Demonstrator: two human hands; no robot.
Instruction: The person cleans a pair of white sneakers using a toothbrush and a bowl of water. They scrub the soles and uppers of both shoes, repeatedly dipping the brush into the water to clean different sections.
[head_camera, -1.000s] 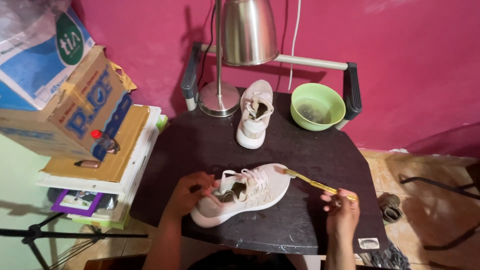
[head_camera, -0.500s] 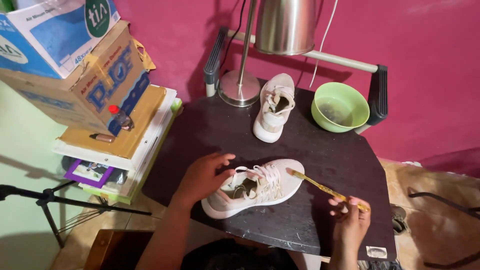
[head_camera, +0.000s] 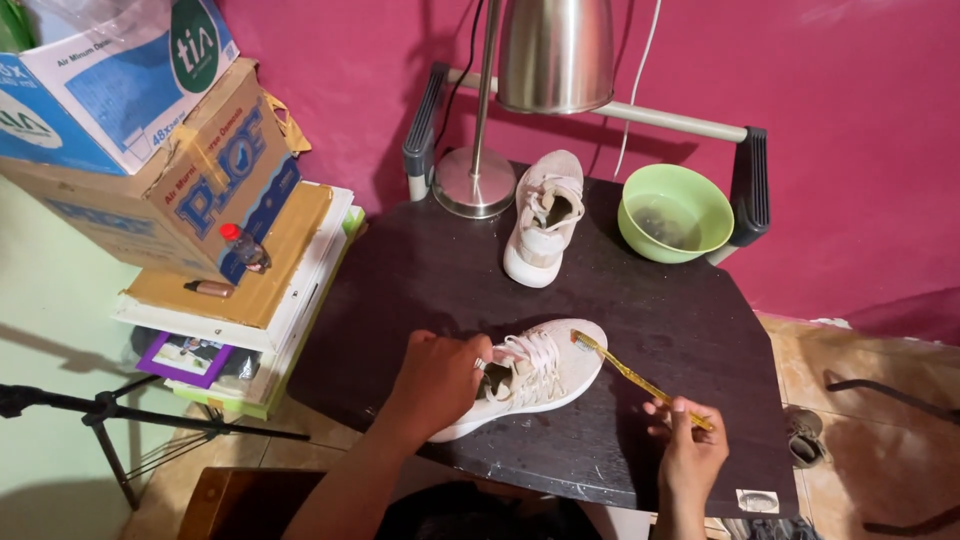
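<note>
On the dark, speckled tabletop (head_camera: 650, 330), near its front edge, a pale pink-white sneaker (head_camera: 530, 375) lies on its side with the toe pointing to the right and the laces facing up. The left hand (head_camera: 435, 385) is closed over the heel and collar end of this sneaker, fingers curled around it, pinning it to the table. The right hand (head_camera: 690, 445) sits just off to the right, near the table's front edge, with its fingers pinched around the handle of a yellow toothbrush (head_camera: 640, 378). The toothbrush runs up and to the left from the hand, and its bristled head rests against the toe of the sneaker (right at the rounded tip).

Farther back on the table, a second matching sneaker (head_camera: 543, 218) stands on its sole, toe toward the person, well apart from the first. Just to its right sits a light green bowl (head_camera: 675, 212) holding some cloudy water. Behind the second sneaker, a metal desk lamp (head_camera: 555, 50) rises from a round base (head_camera: 473, 182) at the table's rear left, its brushed shade hanging above the table.

To the left of the table, a stack of cardboard boxes (head_camera: 150, 160) rests on flat books and boards, with a small red-capped bottle (head_camera: 245, 248) on the ledge. A magenta wall (head_camera: 830, 90) backs the whole scene.
</note>
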